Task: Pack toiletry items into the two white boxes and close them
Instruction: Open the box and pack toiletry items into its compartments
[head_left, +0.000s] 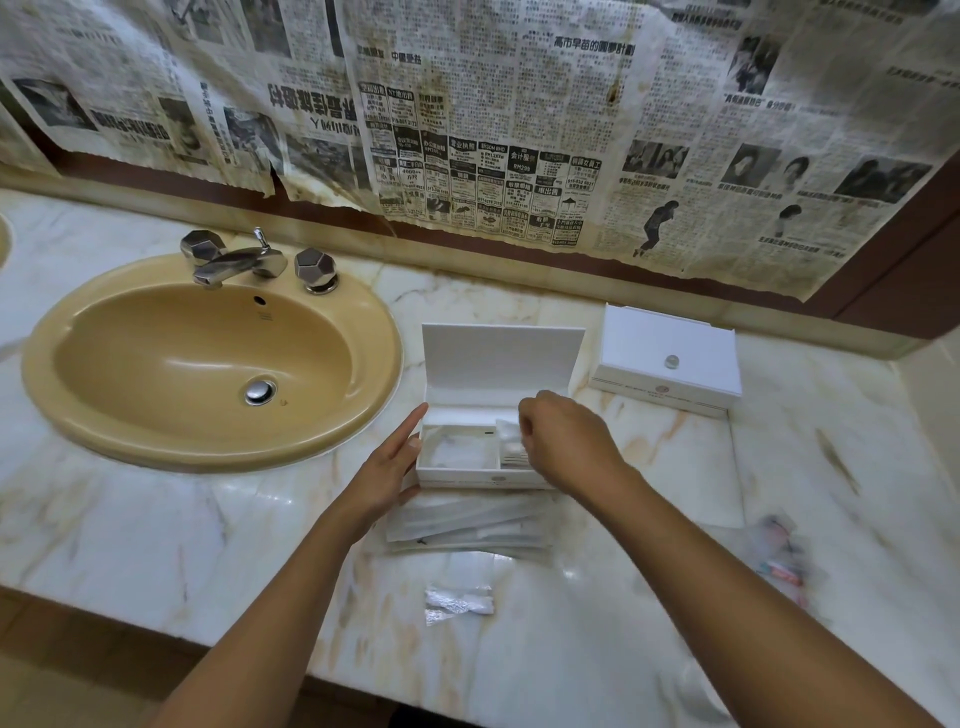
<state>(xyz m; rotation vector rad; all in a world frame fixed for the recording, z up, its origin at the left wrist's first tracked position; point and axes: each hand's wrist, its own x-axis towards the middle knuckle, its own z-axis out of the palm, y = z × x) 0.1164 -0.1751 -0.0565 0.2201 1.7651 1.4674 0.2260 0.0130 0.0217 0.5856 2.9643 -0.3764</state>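
An open white box (457, 475) stands mid-counter with its lid (498, 358) raised at the back. My left hand (389, 467) rests flat against the box's left wall, fingers straight. Over the box's right compartment, my right hand (566, 441) pinches a small clear packet (508, 441) that sits partly inside. The left compartment holds a clear wrapper. A second white box (670, 358) lies shut to the right, with a small round knob on its lid. Several long clear-wrapped items (467, 525) lie in front of the open box, and a small crinkled packet (457, 603) lies nearer me.
A tan sink (208, 358) with a chrome tap (244, 260) fills the counter's left side. Blurred small packets with red print (779, 551) lie at the right. Newspaper covers the wall behind. The marble counter's front edge (260, 649) runs close to me.
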